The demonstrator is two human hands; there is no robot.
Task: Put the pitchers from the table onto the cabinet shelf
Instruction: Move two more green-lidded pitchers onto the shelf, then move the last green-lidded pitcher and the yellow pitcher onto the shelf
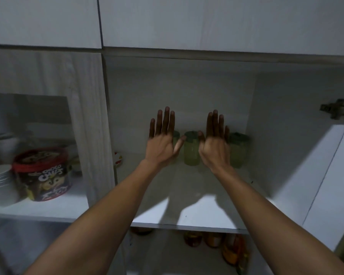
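Three pitchers [191,148] stand dim, partly hidden behind spread hands [160,144].

pale green pitchers [191,150] with dark green lids – white shelf [189,197] – red-rimmed black tub [43,173].

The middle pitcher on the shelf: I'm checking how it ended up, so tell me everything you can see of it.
The middle pitcher is a translucent pale yellow-green vessel, plastic by its look, with a darker green lid on top. It stands upright near the back of the cabinet shelf, in a row with two similar pitchers. It shows in the gap between the left hand and the right hand, both spread open in front of it; neither has a grip on it. The dim, blurred view hides any handle or spout.
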